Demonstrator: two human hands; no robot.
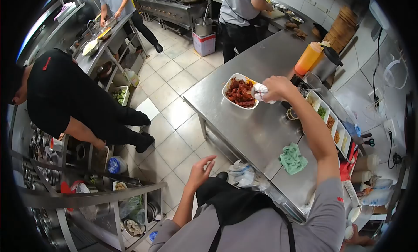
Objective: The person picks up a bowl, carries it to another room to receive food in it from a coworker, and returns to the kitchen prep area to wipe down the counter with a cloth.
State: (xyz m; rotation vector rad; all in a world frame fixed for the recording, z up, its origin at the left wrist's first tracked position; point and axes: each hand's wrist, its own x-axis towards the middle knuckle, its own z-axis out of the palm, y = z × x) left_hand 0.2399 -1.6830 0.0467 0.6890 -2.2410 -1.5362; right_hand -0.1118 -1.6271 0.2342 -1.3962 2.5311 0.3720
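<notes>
A white rectangular bowl [227,98] holds glossy dark-red pieces of meat [240,93] and stands on the steel counter [217,105]. At its right rim, my right hand [278,87] is closed around a crumpled white cloth [261,92]. What looks like the end of a tool pokes from the cloth over the meat; its kind cannot be made out. My left hand [201,170] hangs in the air off the counter's edge, holding nothing, with its fingers apart. A crumpled green cloth [293,159] lies on the counter below my right forearm.
Small trays of toppings [329,121] line the counter's right side, near an orange squeeze bottle [307,58] and a steel jug [327,65]. A person in black [65,93] bends over at the left. Two other people work at the back. A metal rack [96,197] stands lower left.
</notes>
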